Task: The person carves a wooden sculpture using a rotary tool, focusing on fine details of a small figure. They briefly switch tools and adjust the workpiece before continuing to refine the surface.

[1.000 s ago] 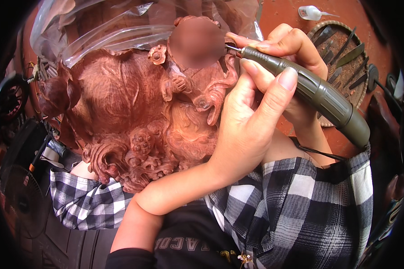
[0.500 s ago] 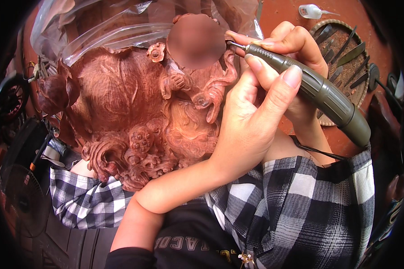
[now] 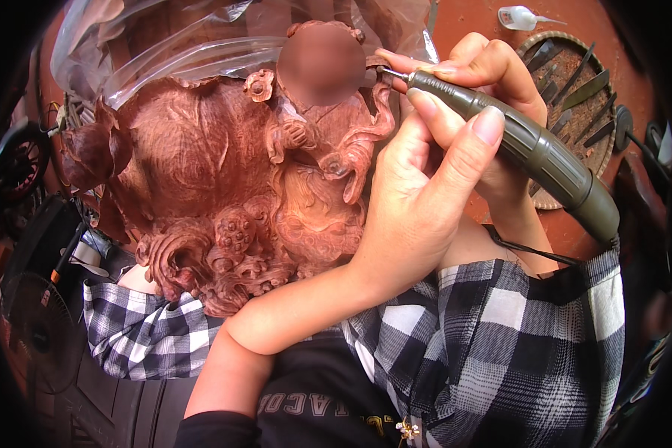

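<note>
Rotary tool [image 3: 530, 153] tip pointing upper-left

My left hand [image 3: 418, 201] sits at the centre of the view, wrist bent back, palm turned toward me, thumb [image 3: 470, 149] stretched up and to the right with its nail showing. Its fingers [image 3: 423, 104] curl up and away from me. The left forearm runs down and left from the wrist to a sharply bent elbow, bare below a rolled checked sleeve. My right hand [image 3: 493, 97] lies just behind the left, higher in the view, fingers curled tight in a pen-like grip, index finger extended leftward with its tip forward. The two hands touch, the left bracing the right. The right forearm is mostly hidden behind the left hand; its checked sleeve fills the lower right.
</note>
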A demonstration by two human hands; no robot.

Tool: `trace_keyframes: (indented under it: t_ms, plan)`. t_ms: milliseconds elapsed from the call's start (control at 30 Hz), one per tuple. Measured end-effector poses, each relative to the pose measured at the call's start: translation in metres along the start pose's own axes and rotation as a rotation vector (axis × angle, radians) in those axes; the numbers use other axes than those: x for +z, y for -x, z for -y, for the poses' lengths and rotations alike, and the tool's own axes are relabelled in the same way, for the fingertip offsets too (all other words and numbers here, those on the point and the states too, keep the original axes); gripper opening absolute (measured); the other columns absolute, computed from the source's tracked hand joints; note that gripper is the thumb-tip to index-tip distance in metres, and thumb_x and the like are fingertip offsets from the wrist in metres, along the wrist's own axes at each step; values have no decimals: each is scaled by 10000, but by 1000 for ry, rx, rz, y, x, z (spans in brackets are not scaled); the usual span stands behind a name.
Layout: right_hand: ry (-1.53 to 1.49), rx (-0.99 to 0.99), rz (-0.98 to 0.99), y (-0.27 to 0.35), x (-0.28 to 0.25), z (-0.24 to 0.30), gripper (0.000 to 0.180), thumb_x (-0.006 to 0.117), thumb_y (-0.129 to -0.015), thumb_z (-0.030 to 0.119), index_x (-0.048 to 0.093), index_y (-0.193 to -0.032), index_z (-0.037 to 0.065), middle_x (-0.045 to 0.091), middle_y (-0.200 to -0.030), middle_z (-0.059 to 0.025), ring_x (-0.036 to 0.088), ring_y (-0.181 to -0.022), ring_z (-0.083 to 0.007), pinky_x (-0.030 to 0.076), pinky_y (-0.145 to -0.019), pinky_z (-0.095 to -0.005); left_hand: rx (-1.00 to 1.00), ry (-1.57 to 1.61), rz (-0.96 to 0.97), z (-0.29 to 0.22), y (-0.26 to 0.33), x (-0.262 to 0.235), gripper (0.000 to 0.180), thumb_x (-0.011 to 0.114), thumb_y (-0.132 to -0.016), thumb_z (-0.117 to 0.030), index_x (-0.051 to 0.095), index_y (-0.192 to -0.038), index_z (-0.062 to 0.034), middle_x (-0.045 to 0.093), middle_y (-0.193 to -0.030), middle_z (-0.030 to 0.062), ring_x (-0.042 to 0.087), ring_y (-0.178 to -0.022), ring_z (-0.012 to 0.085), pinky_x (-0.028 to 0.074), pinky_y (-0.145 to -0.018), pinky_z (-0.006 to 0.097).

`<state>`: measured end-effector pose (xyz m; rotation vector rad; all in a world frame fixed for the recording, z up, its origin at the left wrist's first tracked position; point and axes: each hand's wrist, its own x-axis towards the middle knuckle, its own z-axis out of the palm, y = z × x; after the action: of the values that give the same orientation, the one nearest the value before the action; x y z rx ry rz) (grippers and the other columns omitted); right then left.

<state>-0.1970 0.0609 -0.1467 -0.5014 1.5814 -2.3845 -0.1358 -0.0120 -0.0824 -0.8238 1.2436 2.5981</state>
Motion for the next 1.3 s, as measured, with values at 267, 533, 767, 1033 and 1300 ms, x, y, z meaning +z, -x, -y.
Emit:
trace_keyframes:
  t_ms: [267,533,767,1033,1300]
  plan:
    - [19,-14,42,0,-5,-3,189,616,-818,-132,527,-900,13,496,-841,-53,580,-789,-122,501,-977,-579,23,-12,6,1,0,-2,239,522,-1013,-327,550,-1115,-112,529,-940,-72,434,-793,10,348,-693,199]
    - [11,-12,26,0,-4,-3,177,616,-824,-126,523,-894,8,492,-831,-52,603,-798,-142,508,-967,-581,6,9,-7,1,1,0,234,530,-1010,-331,557,-1094,-114,526,-917,-82,423,-776,-1,337,-681,190]
    - [9,-14,3,2,-2,-4,171,615,-828,-122,519,-894,3,492,-844,-59,627,-821,-174,509,-962,-585,-15,20,-8,1,0,0,228,532,-1009,-330,550,-1078,-114,525,-887,-84,425,-754,-7,335,-665,181]
    - [38,-28,34,-1,-2,-1,174,626,-819,-120,524,-895,-1,491,-841,-61,616,-813,-162,514,-963,-571,4,12,-5,0,1,-1,222,521,-1015,-323,550,-1078,-112,524,-900,-76,426,-764,2,341,-676,190]
    - [22,-22,40,-2,-3,-2,194,631,-800,-135,543,-906,0,495,-835,-61,572,-791,-126,517,-971,-550,14,31,-21,-1,0,1,218,522,-1016,-316,553,-1089,-113,526,-925,-68,428,-779,10,348,-691,198]
